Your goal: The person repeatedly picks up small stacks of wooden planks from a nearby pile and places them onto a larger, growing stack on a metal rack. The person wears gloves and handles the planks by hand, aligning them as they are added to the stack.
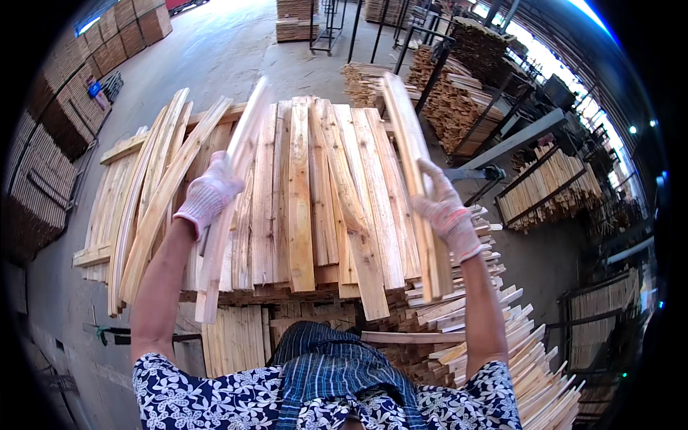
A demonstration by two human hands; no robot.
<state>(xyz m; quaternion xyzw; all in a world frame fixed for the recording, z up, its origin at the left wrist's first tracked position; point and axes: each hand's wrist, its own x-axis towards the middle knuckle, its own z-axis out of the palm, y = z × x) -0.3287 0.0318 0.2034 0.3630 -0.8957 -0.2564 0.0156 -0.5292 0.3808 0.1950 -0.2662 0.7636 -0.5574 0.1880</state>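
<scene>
Gloved in white knit, my left hand (213,188) is closed around a wooden board (238,158), which slants upward and is blurred by motion. My right hand (446,209), gloved too, grips the right side of wooden boards (410,143) held nearly upright; two or more seem pressed together. Between my hands lies a wide layer of pale planks (301,193) on a stack, side by side, a few of them crooked. Left of my left hand, several loose planks (163,186) lie slanted across the layer.
Against my right side rises a pile of narrow strips (530,351), ends jutting out. Bundled stacks (43,165) stand at the far left. Metal posts (423,79) and more wood piles (459,100) stand at the far right, near a grey metal beam (512,140).
</scene>
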